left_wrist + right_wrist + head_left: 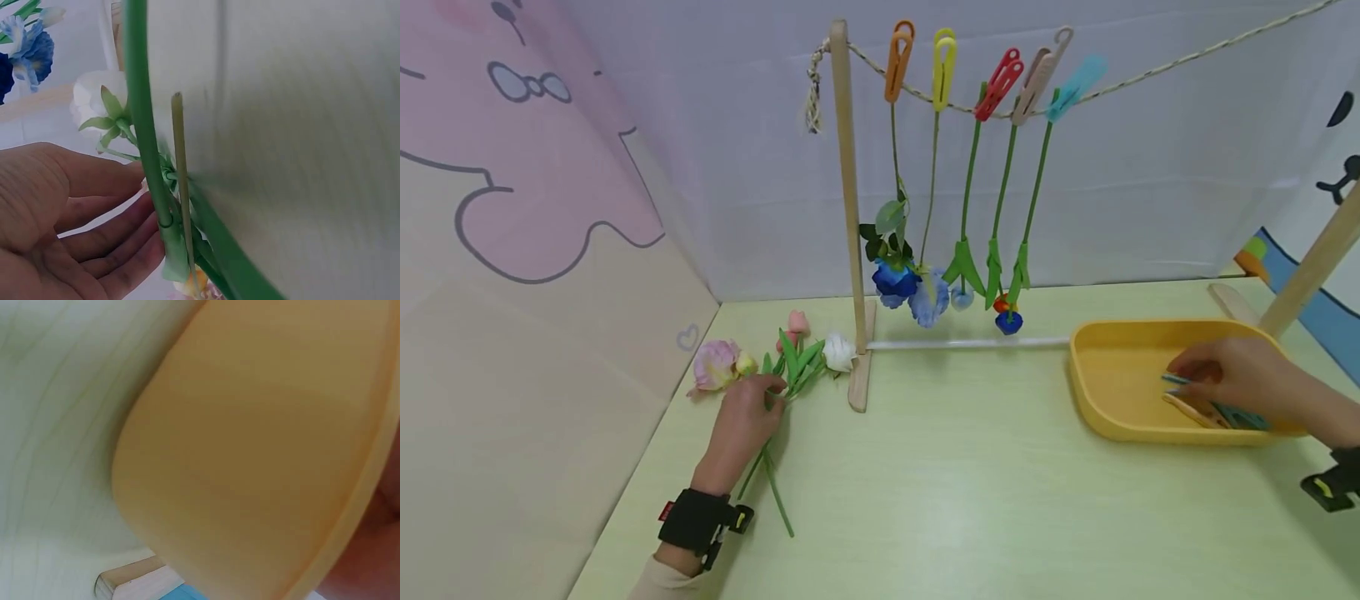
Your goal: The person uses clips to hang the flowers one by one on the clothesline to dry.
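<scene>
At the left of the head view, my left hand (pixel 747 421) pinches a green flower stem (pixel 142 112) between thumb and fingers, low over the table. Around it lie artificial flowers: a pink-and-cream peony (pixel 715 364), pink tulips (pixel 798 322) and a white flower (pixel 838 353). Which bloom the pinched stem belongs to, I cannot tell. Over on the right, my right hand (pixel 1243 377) reaches into a yellow tray (pixel 1120 432) and pinches a blue clothespin (pixel 1176 379). More clothespins (pixel 1197 411) lie beneath that hand, partly hidden. The tray's outer wall fills most of the right wrist view.
A rope (pixel 1180 61) runs from a wooden post (pixel 848 183) toward the right. Orange, yellow, red, pinkish and light-blue clothespins hold several flowers upside down on it. A white rod (pixel 970 343) spans the stand's base, and another post (pixel 1315 258) leans behind the tray.
</scene>
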Demonstrator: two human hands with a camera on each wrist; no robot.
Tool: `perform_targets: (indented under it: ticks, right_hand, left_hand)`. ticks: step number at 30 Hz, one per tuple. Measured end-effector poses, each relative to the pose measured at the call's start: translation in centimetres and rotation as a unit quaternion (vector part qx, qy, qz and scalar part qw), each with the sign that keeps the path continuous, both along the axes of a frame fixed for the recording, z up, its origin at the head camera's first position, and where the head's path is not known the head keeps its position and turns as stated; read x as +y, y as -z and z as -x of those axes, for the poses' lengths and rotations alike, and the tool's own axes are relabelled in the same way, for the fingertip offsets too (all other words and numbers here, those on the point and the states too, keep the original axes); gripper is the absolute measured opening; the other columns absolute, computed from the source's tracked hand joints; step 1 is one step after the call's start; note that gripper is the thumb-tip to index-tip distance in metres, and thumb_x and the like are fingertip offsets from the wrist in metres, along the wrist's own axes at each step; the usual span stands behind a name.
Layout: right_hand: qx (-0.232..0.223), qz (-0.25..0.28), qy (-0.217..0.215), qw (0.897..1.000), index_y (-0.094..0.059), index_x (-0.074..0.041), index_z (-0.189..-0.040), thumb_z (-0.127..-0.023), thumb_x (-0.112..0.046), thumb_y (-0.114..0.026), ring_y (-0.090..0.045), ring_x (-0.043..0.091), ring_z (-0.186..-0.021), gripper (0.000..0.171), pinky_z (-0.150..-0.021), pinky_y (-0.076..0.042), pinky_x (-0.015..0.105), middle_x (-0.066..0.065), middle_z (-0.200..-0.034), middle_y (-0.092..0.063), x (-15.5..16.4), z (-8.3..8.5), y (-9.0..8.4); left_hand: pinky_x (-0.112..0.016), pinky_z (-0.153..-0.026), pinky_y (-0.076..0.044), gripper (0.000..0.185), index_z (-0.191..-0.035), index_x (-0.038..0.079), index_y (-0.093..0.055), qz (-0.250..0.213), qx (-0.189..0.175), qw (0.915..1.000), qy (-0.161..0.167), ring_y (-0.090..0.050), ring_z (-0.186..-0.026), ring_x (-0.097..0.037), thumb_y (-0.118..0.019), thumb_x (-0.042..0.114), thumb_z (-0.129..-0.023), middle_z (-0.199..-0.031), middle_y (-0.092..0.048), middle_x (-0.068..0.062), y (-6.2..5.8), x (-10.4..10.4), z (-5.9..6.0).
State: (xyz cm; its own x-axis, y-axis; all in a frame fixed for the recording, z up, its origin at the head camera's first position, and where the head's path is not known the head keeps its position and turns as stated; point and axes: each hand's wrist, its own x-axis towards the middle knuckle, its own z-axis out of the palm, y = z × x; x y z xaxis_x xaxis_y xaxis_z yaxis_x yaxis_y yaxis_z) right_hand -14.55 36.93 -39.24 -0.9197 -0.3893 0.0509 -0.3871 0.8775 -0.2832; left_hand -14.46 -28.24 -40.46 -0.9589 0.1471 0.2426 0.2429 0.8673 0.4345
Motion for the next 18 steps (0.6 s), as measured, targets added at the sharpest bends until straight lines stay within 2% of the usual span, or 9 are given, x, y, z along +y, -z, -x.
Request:
perform_targets:
  ticks: [3,8,11,16,18]
  right_hand:
    - [-0.007,-0.004,0.002,1.000,-0.078,-0.001,-0.097,-0.077,-0.012,-0.090,-0.058,0.001,-0.065,0.025,-0.057,-0.052,0.023,-0.006,-0.083,-0.073,-0.2,-0.1,0.0]
    - [-0.039,-0.008,0.022,0.999,-0.078,0.000,-0.099,-0.078,-0.018,-0.090,-0.068,0.014,-0.074,0.030,-0.064,-0.058,0.028,-0.002,-0.087,-0.075,-0.9,-0.1,-0.1]
    - [-0.041,-0.009,0.030,0.999,-0.079,-0.001,-0.098,-0.079,-0.022,-0.090,-0.069,0.017,-0.077,0.031,-0.066,-0.060,0.034,-0.001,-0.088,-0.075,-1.3,-0.1,-0.1]
    - [-0.037,-0.004,0.033,0.999,-0.079,-0.004,-0.098,-0.081,-0.025,-0.089,-0.069,0.016,-0.078,0.028,-0.067,-0.058,0.035,-0.003,-0.088,-0.074,-1.8,-0.1,0.2]
    - [-0.036,0.001,0.033,0.999,-0.079,-0.006,-0.098,-0.083,-0.025,-0.088,-0.068,0.014,-0.078,0.026,-0.066,-0.057,0.032,-0.004,-0.088,-0.074,-1.9,-0.1,0.3]
  left_hand:
    - [-0.041,-0.067,-0.059,0.021,-0.103,-0.005,-0.075,0.016,-0.002,0.9998,0.009,-0.071,-0.080,-0.028,-0.078,-0.007,-0.083,-0.096,-0.075,-0.018,0.3,0.1,0.0]
    - [-0.044,-0.068,-0.059,0.023,-0.101,-0.005,-0.075,0.027,-0.005,0.9995,0.018,-0.071,-0.083,-0.030,-0.078,-0.012,-0.080,-0.091,-0.075,-0.017,0.6,0.3,0.0]
    - [-0.041,-0.067,-0.059,0.025,-0.102,-0.005,-0.075,0.019,-0.010,0.9996,0.019,-0.072,-0.082,-0.030,-0.078,-0.014,-0.079,-0.090,-0.075,-0.017,0.6,0.5,0.2]
    - [-0.038,-0.065,-0.059,0.026,-0.105,-0.004,-0.075,-0.002,-0.013,0.9997,0.020,-0.072,-0.082,-0.028,-0.078,-0.013,-0.081,-0.093,-0.075,-0.016,0.5,0.8,0.9]
    - [-0.038,-0.065,-0.059,0.025,-0.105,-0.004,-0.075,-0.009,-0.011,0.9997,0.019,-0.072,-0.081,-0.028,-0.078,-0.012,-0.082,-0.093,-0.075,-0.017,0.4,1.1,1.1]
